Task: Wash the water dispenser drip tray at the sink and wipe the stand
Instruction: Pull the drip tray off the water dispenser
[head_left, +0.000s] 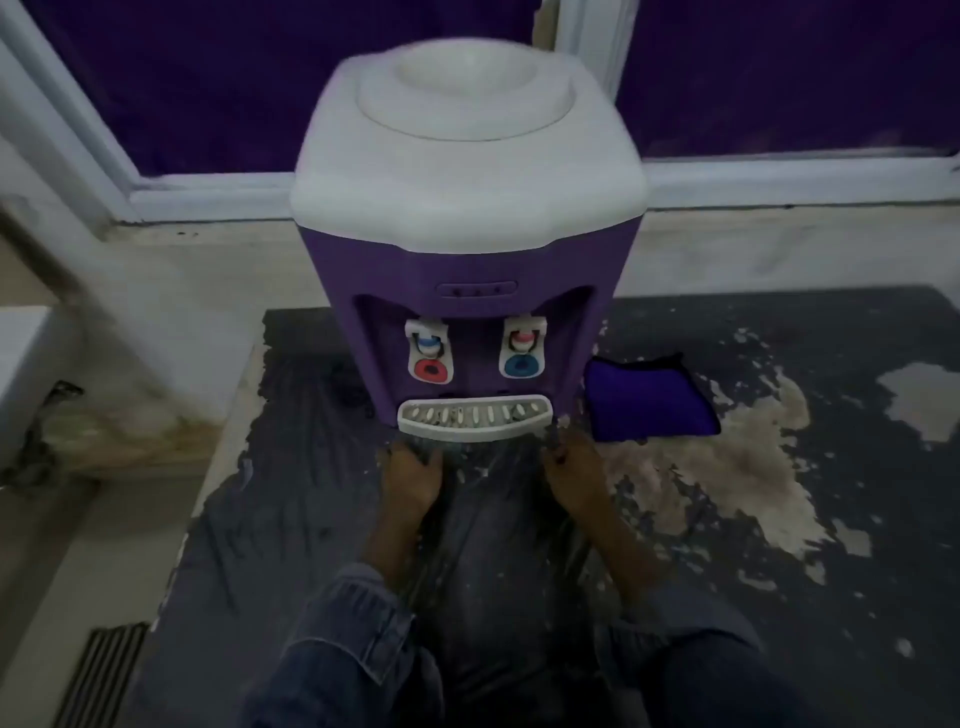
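Note:
A purple water dispenser with a white top stands on a dark, peeling stand. Its white slotted drip tray sits in the base slot below two taps. My left hand reaches under the tray's left end, fingers curled beneath it. My right hand is at the tray's right end, fingertips by its corner. Whether either hand grips the tray is hidden by the tray's front lip. A folded purple cloth lies on the stand just right of the dispenser.
A window with a white frame runs behind the dispenser. The stand's surface is flaked bare at the right. A floor grate lies at lower left, and a white object sits at the left edge.

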